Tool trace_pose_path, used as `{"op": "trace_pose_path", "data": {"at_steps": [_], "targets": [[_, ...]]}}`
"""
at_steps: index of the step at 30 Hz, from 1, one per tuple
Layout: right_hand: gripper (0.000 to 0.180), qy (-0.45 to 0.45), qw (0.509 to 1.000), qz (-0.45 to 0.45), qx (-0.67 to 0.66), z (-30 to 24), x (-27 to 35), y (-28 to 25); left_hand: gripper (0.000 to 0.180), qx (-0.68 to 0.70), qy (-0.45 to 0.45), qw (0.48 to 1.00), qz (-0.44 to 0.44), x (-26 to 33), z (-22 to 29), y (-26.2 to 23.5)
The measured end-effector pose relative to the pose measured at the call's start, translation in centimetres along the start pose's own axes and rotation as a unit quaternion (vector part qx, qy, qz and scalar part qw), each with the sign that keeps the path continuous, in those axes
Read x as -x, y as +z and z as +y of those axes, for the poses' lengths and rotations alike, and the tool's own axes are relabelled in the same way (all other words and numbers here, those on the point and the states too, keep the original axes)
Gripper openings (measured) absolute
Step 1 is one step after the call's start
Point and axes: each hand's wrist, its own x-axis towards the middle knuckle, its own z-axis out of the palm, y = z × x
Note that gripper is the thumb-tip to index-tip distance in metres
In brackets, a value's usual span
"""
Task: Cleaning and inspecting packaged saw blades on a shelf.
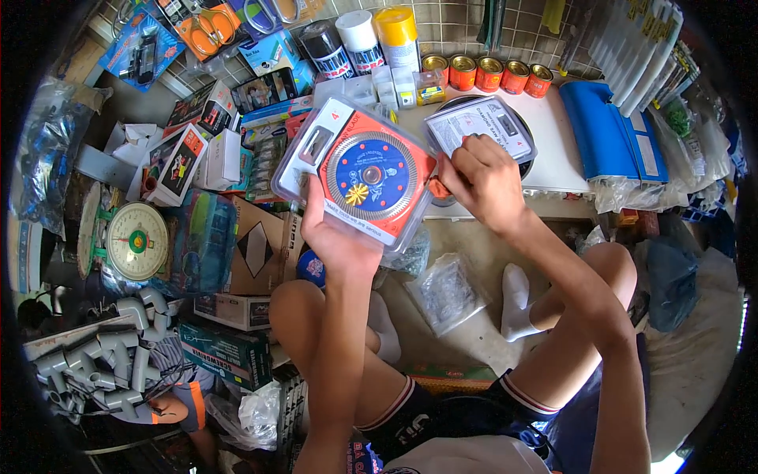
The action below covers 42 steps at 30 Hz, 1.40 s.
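Note:
My left hand (335, 237) holds a clear plastic blister pack (351, 170) from below; inside it is a round saw disc with a blue centre on an orange card. My right hand (482, 180) is closed at the pack's right edge, gripping a small orange piece (437, 188) there. A second clear pack with a white card (480, 126) lies just behind my right hand, on a dark disc on the white shelf (557, 150). My bare knees and white socks show below.
Spray cans (359, 43) and several small orange tins (489, 73) line the back. A blue folder (612, 130) lies right. Boxes, a green dial scale (136, 241) and grey pipe fittings (103, 355) crowd the left. Plastic bags of small parts (446, 288) lie on the floor.

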Motion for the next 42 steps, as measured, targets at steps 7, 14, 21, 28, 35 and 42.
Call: {"op": "trace_pose_path", "data": {"at_steps": [7, 14, 21, 28, 35, 42], "targets": [[0.016, -0.048, 0.999, 0.014, 0.012, -4.0, -0.3, 0.0, 0.057, -0.035, -0.013, 0.995, -0.092, 0.3, -3.5, -0.5], [0.02, 0.105, 0.994, 0.015, -0.013, 0.2, -0.3, 1.4, 0.058, 0.008, -0.018, 0.998, -0.057, 0.7, -3.2, 0.4], [0.015, 0.0, 0.997, 0.002, -0.081, -3.9, 0.8, 2.3, 0.056, 0.005, -0.013, 0.999, -0.038, 0.0, -3.2, -1.0], [0.016, -0.009, 0.99, -0.029, -0.14, -7.3, 0.4, 2.1, 0.057, -0.02, -0.003, 1.0, 0.014, -0.3, -3.1, -0.9], [0.023, 0.026, 0.981, 0.05, -0.184, -5.5, -1.5, 2.1, 0.081, -0.024, -0.131, 0.991, -0.025, 1.5, -4.6, 0.4], [0.016, -0.043, 0.992, 0.031, -0.113, -6.9, 0.0, 1.8, 0.06, -0.064, -0.072, 0.994, -0.059, 1.1, -3.4, 0.6]]}}
